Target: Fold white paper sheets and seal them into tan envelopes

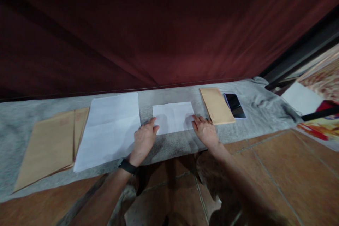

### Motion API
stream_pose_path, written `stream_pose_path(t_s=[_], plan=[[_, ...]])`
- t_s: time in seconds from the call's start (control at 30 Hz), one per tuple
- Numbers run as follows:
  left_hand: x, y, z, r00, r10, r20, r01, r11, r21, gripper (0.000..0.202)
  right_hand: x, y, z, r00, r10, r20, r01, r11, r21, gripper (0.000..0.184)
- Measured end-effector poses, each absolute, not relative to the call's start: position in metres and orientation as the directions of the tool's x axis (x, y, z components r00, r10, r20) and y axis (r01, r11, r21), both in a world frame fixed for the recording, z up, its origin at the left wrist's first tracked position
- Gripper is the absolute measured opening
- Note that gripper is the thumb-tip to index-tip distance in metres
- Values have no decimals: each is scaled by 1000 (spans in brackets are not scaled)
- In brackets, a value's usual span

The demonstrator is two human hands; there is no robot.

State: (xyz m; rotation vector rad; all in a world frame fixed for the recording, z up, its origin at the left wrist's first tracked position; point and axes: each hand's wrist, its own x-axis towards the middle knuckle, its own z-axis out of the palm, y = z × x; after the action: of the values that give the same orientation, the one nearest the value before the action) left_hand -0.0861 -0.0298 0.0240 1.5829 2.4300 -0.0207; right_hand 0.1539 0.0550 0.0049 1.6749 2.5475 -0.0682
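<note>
A folded white sheet of paper [173,116] lies on a grey cloth [169,144] spread on the floor. My left hand [143,140] rests at the sheet's lower left corner, fingers flat and pressing its edge. My right hand [204,130] lies at the lower right corner, fingers stretched flat on the paper. Neither hand holds anything. A black band is on my left wrist.
A stack of larger white sheets [109,129] lies to the left, with brown envelopes [50,146] beyond it. At the right are a brown envelope [216,106] and a dark phone [235,105]. A dark red curtain [159,28] hangs behind. Tiled floor [278,169] in front.
</note>
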Motion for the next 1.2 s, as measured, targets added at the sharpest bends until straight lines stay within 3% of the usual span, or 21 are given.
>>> stream_pose_path(t_s=[0.13, 0.27, 0.37, 0.47, 0.8, 0.93, 1.1, 1.2], plan=[[-86, -32, 18, -302, 951, -63, 943, 308, 130, 43, 153, 54, 7, -397, 912, -107, 916, 400, 16, 45], [-79, -29, 6, -80, 988, 134, 982, 55, 181, 43, 153, 53, 9, -407, 908, -99, 912, 409, 7, 45], [-62, -26, -3, 91, 980, 179, 958, -135, 254, 42, 153, 53, 9, -411, 907, -93, 911, 412, -8, 46], [-45, -26, -11, 203, 963, 176, 939, -242, 243, 47, 154, 53, 8, -420, 904, -84, 907, 420, -15, 45], [-34, -30, -29, 219, 964, 153, 958, -242, 153, 65, 155, 53, 9, -418, 907, -55, 908, 416, -43, 44], [-34, -31, -32, 224, 960, 165, 959, -248, 136, 66, 155, 55, 10, -428, 904, 19, 902, 428, -55, 41], [-33, -31, -32, 222, 962, 160, 959, -245, 143, 66, 147, 54, -3, -602, 790, 117, 757, 611, -230, 44], [-33, -31, -31, 230, 960, 160, 957, -253, 143, 67, 144, 51, -17, -683, 719, 130, 671, 688, -276, 45]])
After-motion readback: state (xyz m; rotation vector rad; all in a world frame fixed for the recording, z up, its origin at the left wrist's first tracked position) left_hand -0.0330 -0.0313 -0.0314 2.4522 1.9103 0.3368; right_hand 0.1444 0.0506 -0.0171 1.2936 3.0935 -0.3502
